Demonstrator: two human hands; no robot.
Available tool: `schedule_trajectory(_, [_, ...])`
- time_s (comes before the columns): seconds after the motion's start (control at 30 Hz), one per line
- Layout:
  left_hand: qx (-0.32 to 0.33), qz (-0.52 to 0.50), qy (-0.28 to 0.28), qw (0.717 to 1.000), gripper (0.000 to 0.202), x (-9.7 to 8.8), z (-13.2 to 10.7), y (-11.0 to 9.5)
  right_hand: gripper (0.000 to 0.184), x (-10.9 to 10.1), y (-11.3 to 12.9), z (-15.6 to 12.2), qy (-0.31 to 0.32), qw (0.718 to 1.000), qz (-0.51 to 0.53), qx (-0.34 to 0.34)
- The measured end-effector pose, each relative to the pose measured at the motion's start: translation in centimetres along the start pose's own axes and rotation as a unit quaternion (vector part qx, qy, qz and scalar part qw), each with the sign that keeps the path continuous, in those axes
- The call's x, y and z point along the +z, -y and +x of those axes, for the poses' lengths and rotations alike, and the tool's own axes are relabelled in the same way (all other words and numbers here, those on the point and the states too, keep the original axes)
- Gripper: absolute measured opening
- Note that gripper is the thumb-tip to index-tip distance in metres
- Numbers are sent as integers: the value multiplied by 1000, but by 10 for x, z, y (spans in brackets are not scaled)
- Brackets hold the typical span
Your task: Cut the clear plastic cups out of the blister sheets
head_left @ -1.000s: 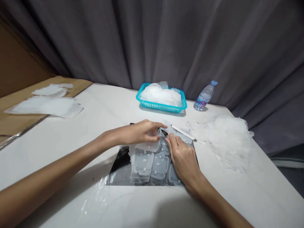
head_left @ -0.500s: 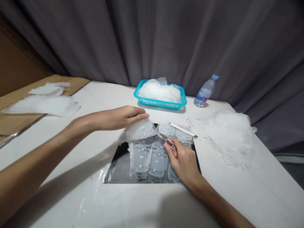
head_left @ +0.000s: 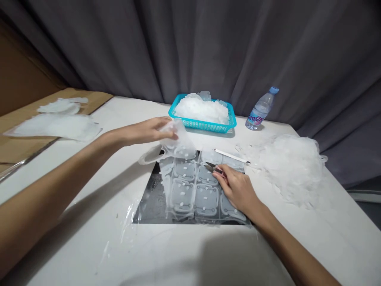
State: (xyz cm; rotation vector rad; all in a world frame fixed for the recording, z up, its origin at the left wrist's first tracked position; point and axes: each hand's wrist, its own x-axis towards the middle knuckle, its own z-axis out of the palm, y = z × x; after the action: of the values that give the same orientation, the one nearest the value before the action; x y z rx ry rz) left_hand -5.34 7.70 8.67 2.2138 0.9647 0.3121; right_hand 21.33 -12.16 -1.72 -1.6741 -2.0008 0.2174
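Note:
My left hand (head_left: 149,130) pinches a clear plastic moulded piece (head_left: 178,143) and holds it lifted above the far left corner of a sheet of moulded plastic shapes (head_left: 193,190). That sheet lies on a dark square mat (head_left: 149,206) in the middle of the white table (head_left: 89,167). My right hand (head_left: 238,188) rests on the sheet's right side, fingers closed round small snips (head_left: 212,167) whose blades point left. A thin white stick-like tool (head_left: 232,156) lies just beyond the sheet.
A teal basket (head_left: 204,124) heaped with clear plastic pieces stands at the back. A water bottle (head_left: 261,109) is right of it. A pile of plastic scraps (head_left: 293,167) lies at right. Plastic sheets (head_left: 56,125) rest on cardboard at left. Grey curtain behind.
My left hand has lifted the plastic piece off the sheet and carried it up and away toward the basket. My right hand stayed on the sheet with the snips.

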Motion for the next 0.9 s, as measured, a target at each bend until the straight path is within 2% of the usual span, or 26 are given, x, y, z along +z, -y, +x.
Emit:
schedule_trajectory(0.07, [-29, -42, -9, 999, 39, 1, 2, 10, 22, -4, -9, 1, -1, 1000, 2, -12])
schedule_trajectory(0.17, [-89, -105, 6, 991, 45, 11, 2, 19, 25, -11, -18, 0, 2, 999, -1, -32])
schedule_trajectory(0.27, [-78, -145, 14, 986, 46, 23, 2, 21, 28, -15, -25, -1, 15, 999, 4, -39])
schedule_trajectory(0.33, [-70, -153, -1, 986, 45, 31, 4, 20, 29, -18, -27, -1, 24, 999, 16, -29])
schedule_trajectory(0.43, [-89, -144, -22, 985, 34, 40, 7, 16, 30, -23, -25, 1, 44, 998, 40, 10])
schedule_trajectory(0.47, [-96, -140, -15, 985, 31, 43, 8, 15, 30, -26, -24, 3, 54, 997, 49, 24])
schedule_trajectory(0.57, [-111, -139, 18, 984, 39, 51, 10, 12, 30, -34, -20, 8, 77, 993, 77, 47])
schedule_trajectory(0.63, [-114, -141, 14, 983, 40, 55, 10, 9, 29, -39, -17, 10, 83, 991, 90, 49])
schedule_trajectory(0.73, [-96, -123, 19, 988, 40, 59, 8, 2, 27, -45, -13, 10, 96, 990, 87, 52])
schedule_trajectory(0.8, [-63, -100, 46, 992, 43, 61, 7, -3, 26, -46, -8, 9, 99, 992, 65, 54])
schedule_trajectory(0.9, [-12, -93, 85, 992, 41, 62, 5, -7, 24, -43, 6, 8, 67, 997, 38, 32])
